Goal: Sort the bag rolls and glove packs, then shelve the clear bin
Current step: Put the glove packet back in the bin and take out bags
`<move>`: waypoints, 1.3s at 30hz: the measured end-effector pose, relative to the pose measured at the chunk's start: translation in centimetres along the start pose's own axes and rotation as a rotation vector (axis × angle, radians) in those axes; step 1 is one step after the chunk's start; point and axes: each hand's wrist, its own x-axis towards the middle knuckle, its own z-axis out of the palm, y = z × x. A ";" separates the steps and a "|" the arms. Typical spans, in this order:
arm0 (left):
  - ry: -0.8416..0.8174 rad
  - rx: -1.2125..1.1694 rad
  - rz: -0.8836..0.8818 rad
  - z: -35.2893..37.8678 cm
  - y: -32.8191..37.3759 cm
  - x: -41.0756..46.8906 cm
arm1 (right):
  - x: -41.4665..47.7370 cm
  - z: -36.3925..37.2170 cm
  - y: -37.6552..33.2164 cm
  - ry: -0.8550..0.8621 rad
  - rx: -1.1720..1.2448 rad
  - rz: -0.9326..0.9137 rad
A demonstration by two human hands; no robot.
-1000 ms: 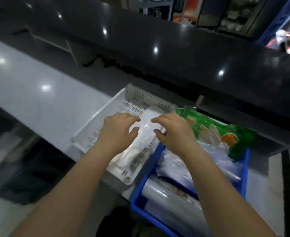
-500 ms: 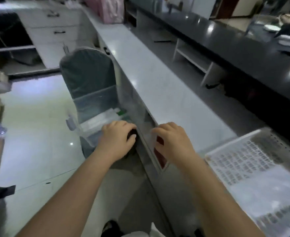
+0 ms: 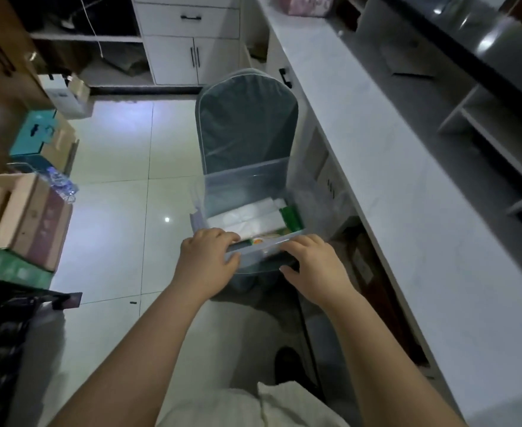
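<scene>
A clear plastic bin (image 3: 247, 183) sits on the seat of a grey-covered chair (image 3: 245, 124) beside the white counter. Inside it lie white packs (image 3: 247, 217) and a green pack (image 3: 291, 217). My left hand (image 3: 205, 261) grips the bin's near rim at its left corner, fingers curled over the edge. My right hand (image 3: 313, 265) holds the near rim at the right, fingers over the edge and thumb below on the bin's front wall. The bin's lower front is hidden by both hands.
The white counter (image 3: 407, 211) runs along the right, with open shelves beneath it. Cardboard boxes (image 3: 28, 217) and a teal box (image 3: 36, 134) stand on the floor at left. White cabinets (image 3: 188, 41) are at the back. Tiled floor lies between.
My view has swung left from the white basket and blue crate on the counter to the chair. Both hands left the basket and now hold the clear bin's near rim.
</scene>
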 end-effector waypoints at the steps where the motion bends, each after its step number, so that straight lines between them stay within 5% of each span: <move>1: -0.010 -0.006 -0.019 0.4 -0.5 1.1 | 1.5 0.5 0.4 -0.017 0.011 -0.002; 9: -0.077 0.003 -0.187 5.3 -3.8 13.0 | 16.1 5.7 6.7 -0.183 0.093 -0.083; 19: -0.378 -0.039 -0.402 15.7 -7.7 24.7 | 30.2 14.6 16.5 -0.539 0.099 -0.046; 27: -0.752 0.035 -0.245 26.7 -13.2 30.6 | 34.5 23.8 20.8 -0.514 0.199 0.181; 39: -0.674 0.065 -0.349 38.9 -17.5 36.0 | 37.1 33.9 24.5 -0.439 0.270 0.316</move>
